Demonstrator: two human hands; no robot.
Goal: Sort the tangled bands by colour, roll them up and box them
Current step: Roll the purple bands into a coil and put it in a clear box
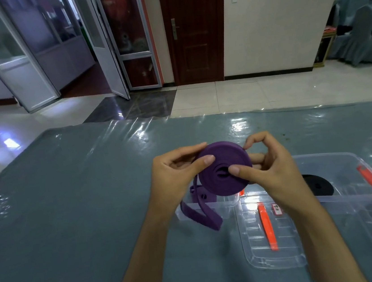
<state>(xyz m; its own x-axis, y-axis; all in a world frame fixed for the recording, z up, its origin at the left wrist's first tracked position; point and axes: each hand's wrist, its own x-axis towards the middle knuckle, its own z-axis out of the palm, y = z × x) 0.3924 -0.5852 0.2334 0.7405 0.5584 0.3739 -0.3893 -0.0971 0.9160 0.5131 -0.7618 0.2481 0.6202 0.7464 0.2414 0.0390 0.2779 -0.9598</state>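
both hands (226,171) gripping purple band roll (223,169), loose tail hanging

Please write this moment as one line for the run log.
step: rolling purple band | left hand: grips coil | right hand: pinches coil | tail: hangs loose | black roll: in clear box
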